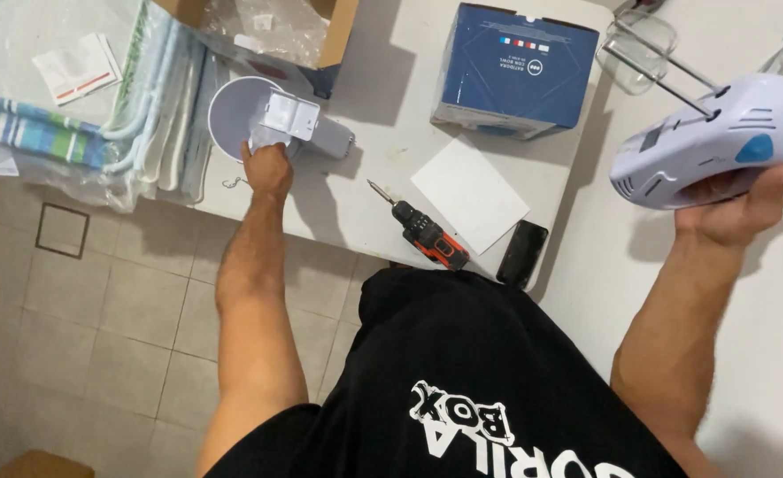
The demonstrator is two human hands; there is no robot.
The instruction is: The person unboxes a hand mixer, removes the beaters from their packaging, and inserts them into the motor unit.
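My right hand [735, 205] holds a pale lilac hand mixer [710, 146] with blue buttons, raised at the far right; its metal beaters [641, 51] point up and left. My left hand [267, 168] grips a grey-white plastic mixer stand [287, 122] lying on the white table [382, 133], beside a round pale base plate [232, 111].
A red and black cordless screwdriver [425, 232] lies near the table's front edge, with a white sheet [469, 193] and a black phone [522, 252] to its right. A blue box [515, 71] stands behind them. A cardboard box [325, 31] and bagged textiles [64, 97] sit at the left.
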